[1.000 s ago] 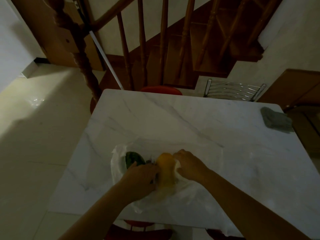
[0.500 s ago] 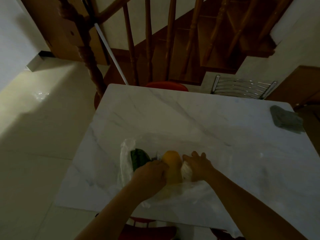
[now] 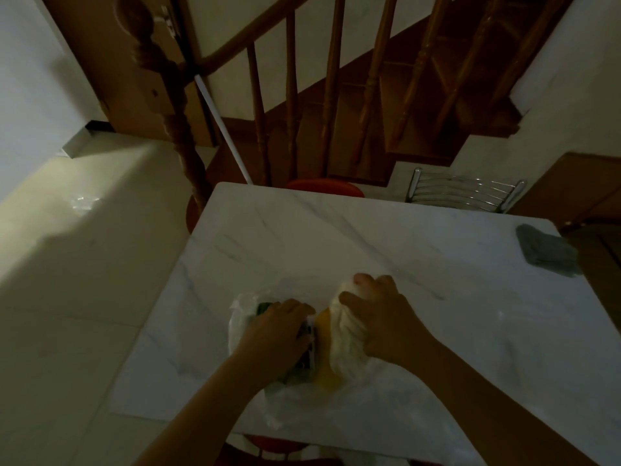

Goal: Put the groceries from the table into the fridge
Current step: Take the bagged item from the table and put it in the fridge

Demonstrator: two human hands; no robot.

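A thin white plastic grocery bag (image 3: 339, 334) lies near the front edge of the white marble-patterned table (image 3: 336, 237). The right hand (image 3: 379, 317) clutches bunched plastic, fingers curled into it. Just left, the left hand (image 3: 279, 334) grips the bag's other side, a yellow-orange item (image 3: 324, 375) between them and something green (image 3: 263, 307) beyond the left knuckles.
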